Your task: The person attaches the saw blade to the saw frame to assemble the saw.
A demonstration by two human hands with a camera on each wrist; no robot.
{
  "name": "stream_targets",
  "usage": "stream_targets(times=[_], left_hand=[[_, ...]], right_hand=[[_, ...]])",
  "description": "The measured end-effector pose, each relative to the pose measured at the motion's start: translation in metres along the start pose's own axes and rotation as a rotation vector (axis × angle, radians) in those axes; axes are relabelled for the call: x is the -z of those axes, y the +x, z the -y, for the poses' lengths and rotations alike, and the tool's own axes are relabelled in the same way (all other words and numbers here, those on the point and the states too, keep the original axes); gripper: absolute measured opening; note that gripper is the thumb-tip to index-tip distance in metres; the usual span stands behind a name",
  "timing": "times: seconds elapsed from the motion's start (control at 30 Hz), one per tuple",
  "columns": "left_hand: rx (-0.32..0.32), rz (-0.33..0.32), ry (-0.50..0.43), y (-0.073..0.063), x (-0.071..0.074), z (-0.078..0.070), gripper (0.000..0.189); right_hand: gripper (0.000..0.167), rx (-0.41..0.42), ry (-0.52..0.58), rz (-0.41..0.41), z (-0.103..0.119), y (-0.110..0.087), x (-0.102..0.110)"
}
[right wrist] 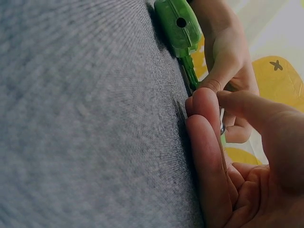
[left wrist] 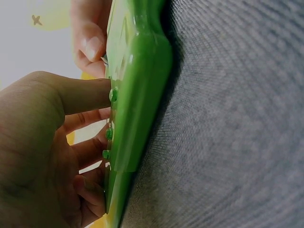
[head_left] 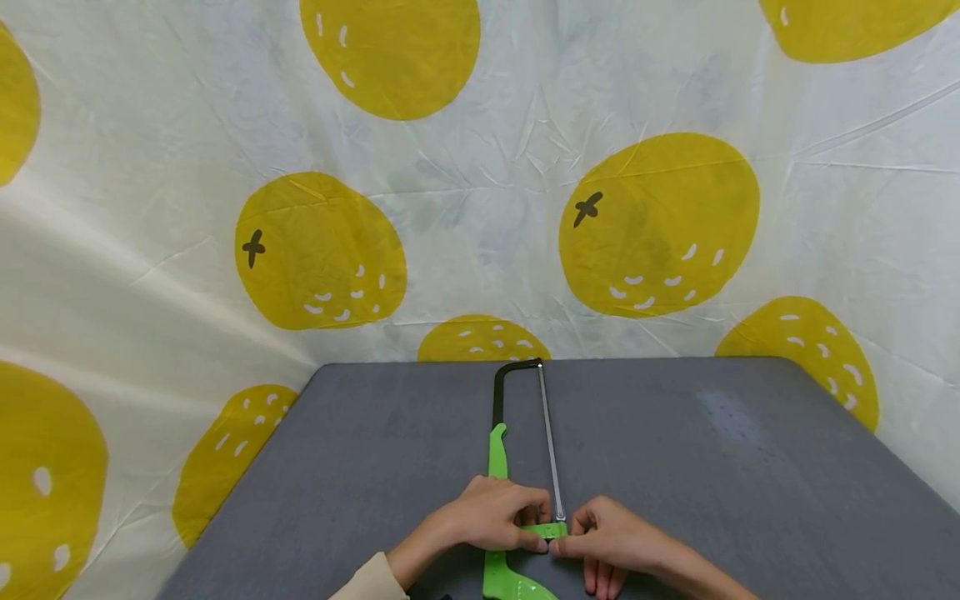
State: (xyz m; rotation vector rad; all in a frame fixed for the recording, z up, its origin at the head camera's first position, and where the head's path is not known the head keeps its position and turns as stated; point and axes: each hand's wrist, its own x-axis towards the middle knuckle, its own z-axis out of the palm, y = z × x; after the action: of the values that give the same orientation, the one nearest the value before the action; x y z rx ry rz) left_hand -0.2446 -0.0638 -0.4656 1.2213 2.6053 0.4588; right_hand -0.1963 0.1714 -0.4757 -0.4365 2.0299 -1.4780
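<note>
A hacksaw [head_left: 497, 454] with a green frame and a black front bow lies on the grey table, its handle towards me. Its thin silver blade [head_left: 550, 446] runs along the right side to a green blade mount [head_left: 553, 529]. My left hand [head_left: 495, 512] reaches over the frame and holds the mount between thumb and fingers. From the right, my right hand [head_left: 618, 537] pinches at the mount's outer end, thumb against curled index finger. Whatever small part sits between these fingertips is hidden. The left wrist view shows the green handle [left wrist: 142, 71] close up against the cloth.
Grey fabric covers the table [head_left: 660, 442]. Behind it and along the sides hangs a pale cloth [head_left: 487, 233] printed with big yellow fruit. The saw's black tip reaches the table's far edge.
</note>
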Motion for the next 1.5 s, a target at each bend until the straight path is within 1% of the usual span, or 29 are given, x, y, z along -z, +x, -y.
stream_targets(times=[0.3,0.5,0.67,0.77,1.0,1.37,1.5], left_hand=[[-0.005,-0.003,-0.007,-0.0016,0.0001,0.0007,0.017],[-0.008,0.005,-0.025,-0.0024,-0.0001,0.0021,0.017],[-0.01,0.006,-0.026,-0.0026,-0.0003,0.0026,0.017],[-0.008,0.002,-0.023,-0.0025,-0.0002,0.0024,0.017],[0.001,0.002,-0.024,-0.0021,0.0001,0.0014,0.017],[-0.005,-0.003,-0.014,-0.0039,0.0011,-0.0008,0.017],[-0.007,-0.007,-0.007,-0.0037,0.0022,-0.0018,0.017]], right_hand=[[0.033,-0.012,-0.018,-0.026,0.0022,0.001,-0.0033],[0.027,-0.018,-0.024,-0.043,0.0034,0.0022,-0.0048],[0.022,-0.022,-0.025,-0.039,0.0031,0.0024,-0.0051],[0.021,-0.026,-0.018,-0.033,0.0036,0.0022,-0.0047],[0.027,-0.006,0.005,0.002,0.0033,0.0009,-0.0021],[0.02,0.003,0.054,0.036,0.0012,0.0011,-0.0008],[0.021,-0.001,0.086,0.061,0.0027,0.0003,0.0019]])
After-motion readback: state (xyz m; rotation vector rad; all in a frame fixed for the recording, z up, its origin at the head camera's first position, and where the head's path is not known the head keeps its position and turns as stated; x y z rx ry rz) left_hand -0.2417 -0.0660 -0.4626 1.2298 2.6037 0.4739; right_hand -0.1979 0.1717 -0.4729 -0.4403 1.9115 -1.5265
